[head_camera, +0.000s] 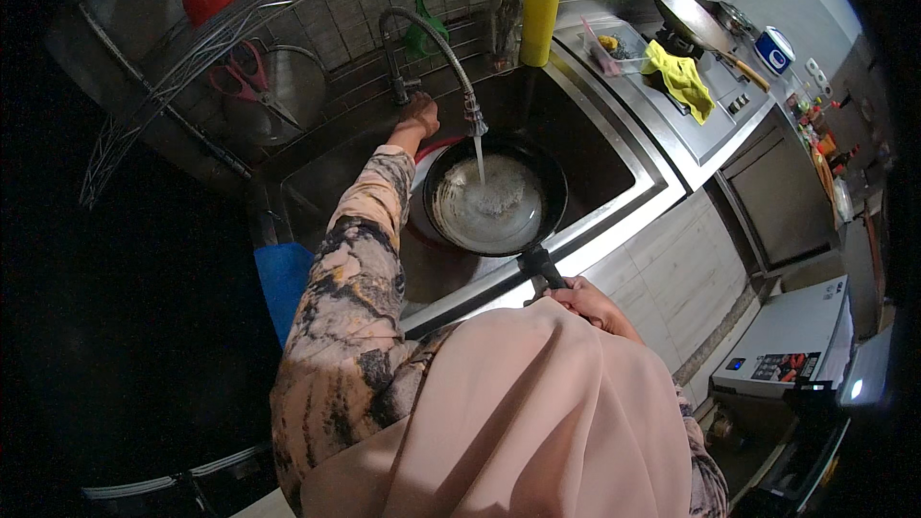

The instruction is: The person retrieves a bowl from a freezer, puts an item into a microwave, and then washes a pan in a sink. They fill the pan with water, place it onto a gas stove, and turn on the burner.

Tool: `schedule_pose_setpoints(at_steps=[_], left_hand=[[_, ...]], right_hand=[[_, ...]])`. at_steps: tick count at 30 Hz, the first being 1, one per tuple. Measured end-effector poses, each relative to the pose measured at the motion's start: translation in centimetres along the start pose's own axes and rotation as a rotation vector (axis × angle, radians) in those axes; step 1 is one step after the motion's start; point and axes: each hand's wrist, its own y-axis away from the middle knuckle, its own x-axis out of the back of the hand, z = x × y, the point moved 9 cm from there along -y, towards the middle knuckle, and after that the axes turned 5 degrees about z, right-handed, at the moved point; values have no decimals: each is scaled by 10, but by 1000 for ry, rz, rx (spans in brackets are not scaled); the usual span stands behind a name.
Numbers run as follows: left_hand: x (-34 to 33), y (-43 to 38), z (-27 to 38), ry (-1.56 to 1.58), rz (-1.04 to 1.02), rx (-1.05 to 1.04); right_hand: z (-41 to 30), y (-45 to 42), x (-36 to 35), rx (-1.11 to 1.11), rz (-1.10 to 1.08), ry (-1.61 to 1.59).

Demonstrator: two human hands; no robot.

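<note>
My left hand (419, 115) reaches across the sink to the base of the tap (398, 86), its fingers curled at the tap handle, which they mostly hide. From the flexible metal spout (447, 50), water (481, 158) runs down into a black frying pan (496, 205). Shallow water covers the pan's bottom and froths where the stream lands. My right hand (586, 303) grips the pan's black handle (545, 270) over the sink's front edge. Beneath the pan, a white plate or lid with a red rim (424, 230) shows partly.
A yellow squeeze bottle (540, 18) stands at the sink's back corner. Pink-handled scissors (252, 83) hang from the wire rack (209, 50) on the left. To the right are a plastic tub (611, 50), a yellow cloth (680, 79) and a wok (687, 14) on the stove. Blue cloth (279, 288) hangs left.
</note>
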Motion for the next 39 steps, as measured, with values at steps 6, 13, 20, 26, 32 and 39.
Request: schedule_pose_setpoints(at_steps=[6,13,20,26,32,39], left_hand=[[-3,12,5,-99,6,23],[0,3,7,-56,77,-33],[-37,-24,-19,-265,-68,0],[-25,-17,-12,-79,54,-41],[-16,-3,7,3,-10,-56],[-20,-11,-1,-47,21,-50]], right_hand=[[5,-3,5,-18,19,10],[6,-9,6,-3,16,-2],[0,-5,-2,7,-18,76],[5,-8,3,0,-24,63],[9,-10,13,-5,30,85],[7,-11,9,8,22,72]])
